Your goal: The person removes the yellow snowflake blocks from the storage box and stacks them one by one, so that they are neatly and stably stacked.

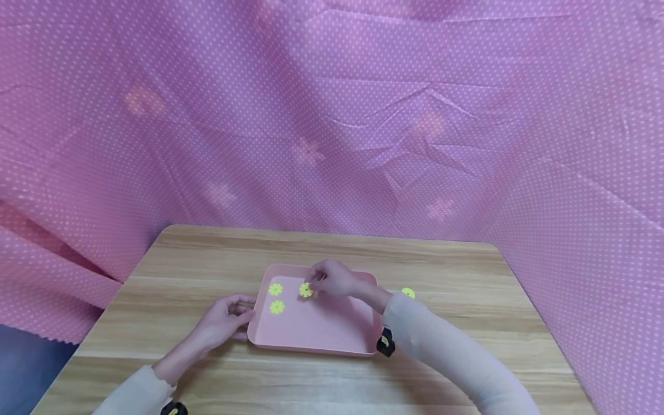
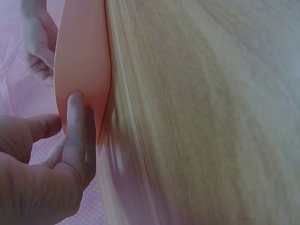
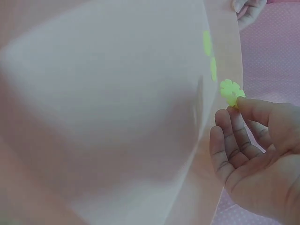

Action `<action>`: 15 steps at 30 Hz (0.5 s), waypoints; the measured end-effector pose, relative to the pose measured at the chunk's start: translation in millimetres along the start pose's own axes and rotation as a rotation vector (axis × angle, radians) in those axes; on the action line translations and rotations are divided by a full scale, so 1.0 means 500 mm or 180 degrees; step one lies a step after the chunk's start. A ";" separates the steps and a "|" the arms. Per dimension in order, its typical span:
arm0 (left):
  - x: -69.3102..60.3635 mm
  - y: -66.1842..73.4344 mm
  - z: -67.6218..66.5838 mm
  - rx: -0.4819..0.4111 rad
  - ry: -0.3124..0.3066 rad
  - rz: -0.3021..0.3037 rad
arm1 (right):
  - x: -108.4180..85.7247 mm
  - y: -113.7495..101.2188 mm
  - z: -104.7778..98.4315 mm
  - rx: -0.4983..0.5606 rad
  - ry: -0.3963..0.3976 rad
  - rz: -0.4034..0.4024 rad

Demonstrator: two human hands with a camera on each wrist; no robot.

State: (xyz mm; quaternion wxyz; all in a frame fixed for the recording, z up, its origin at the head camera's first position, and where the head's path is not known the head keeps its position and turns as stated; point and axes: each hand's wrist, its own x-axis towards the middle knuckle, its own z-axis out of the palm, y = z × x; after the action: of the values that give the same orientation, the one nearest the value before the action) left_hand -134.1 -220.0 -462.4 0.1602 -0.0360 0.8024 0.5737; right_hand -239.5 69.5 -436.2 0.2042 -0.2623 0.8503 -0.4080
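Note:
A pink rectangular tray (image 1: 311,331) stands on the wooden table. My right hand (image 1: 334,279) is over its far part and pinches a yellow-green flower-shaped disc (image 3: 229,89) between thumb and forefinger; its other fingers bend loosely. Inside the tray, near its left wall, two similar discs lie one behind the other: a farther disc (image 1: 275,289) and a nearer disc (image 1: 277,307). My left hand (image 1: 219,324) touches the tray's left side from outside, its fairly straight fingers (image 2: 75,122) against the wall and the thumb at the rim.
Right of the tray, another yellow-green disc (image 1: 408,293) lies on the table (image 1: 218,248), partly hidden by the right sleeve (image 1: 436,334). A pink dotted curtain (image 1: 363,144) hangs behind the table and along its sides. Black devices are worn at both wrists.

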 end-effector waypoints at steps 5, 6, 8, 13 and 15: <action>-0.001 0.001 0.000 -0.0021 -0.0007 0.0022 | -0.020 0.001 -0.014 0.0065 0.0072 0.0023; -0.001 0.001 0.000 -0.0022 -0.0008 0.0021 | -0.024 0.000 -0.017 0.0111 0.0079 0.0032; 0.000 0.001 0.000 -0.0018 -0.0004 0.0016 | -0.031 0.000 -0.023 0.0174 0.0104 0.0072; 0.002 0.002 0.001 -0.0010 0.0016 -0.0016 | -0.051 -0.002 -0.040 0.0343 0.0180 0.0177; 0.001 0.003 0.001 -0.0015 0.0024 -0.0023 | -0.059 -0.002 -0.047 0.0362 0.0225 0.0174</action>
State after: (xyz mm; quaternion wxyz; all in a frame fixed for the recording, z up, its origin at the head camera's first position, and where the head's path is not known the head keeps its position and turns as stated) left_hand -134.9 -218.9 -461.7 0.1591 -0.0414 0.8016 0.5749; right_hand -229.6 100.7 -417.7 0.1996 -0.2125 0.8393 -0.4589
